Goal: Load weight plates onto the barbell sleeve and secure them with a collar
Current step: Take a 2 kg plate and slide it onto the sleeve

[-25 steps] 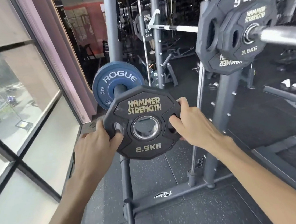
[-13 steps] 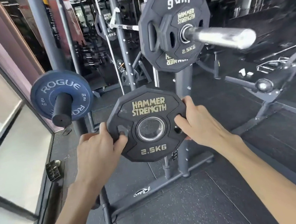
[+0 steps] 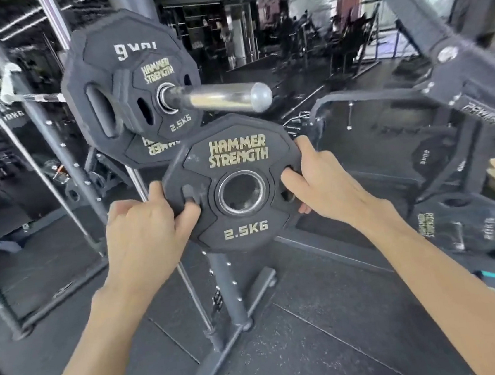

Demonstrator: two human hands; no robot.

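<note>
Two plates point(image 3: 124, 78) on sleeve point(image 3: 218, 98); left hand point(image 3: 143, 228), right hand point(image 3: 325, 185) hold another — 2.5KG plate point(image 3: 243, 218).

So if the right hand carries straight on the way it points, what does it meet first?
The right hand grips the 2.5 kg plate; beyond that, probably the free end of the barbell sleeve, though depth is unclear.

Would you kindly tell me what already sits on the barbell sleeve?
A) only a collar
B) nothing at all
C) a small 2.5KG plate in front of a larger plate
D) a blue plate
C: a loaded 2.5KG plate sits on the barbell sleeve in front of a larger plate, with no collar visible.
</note>
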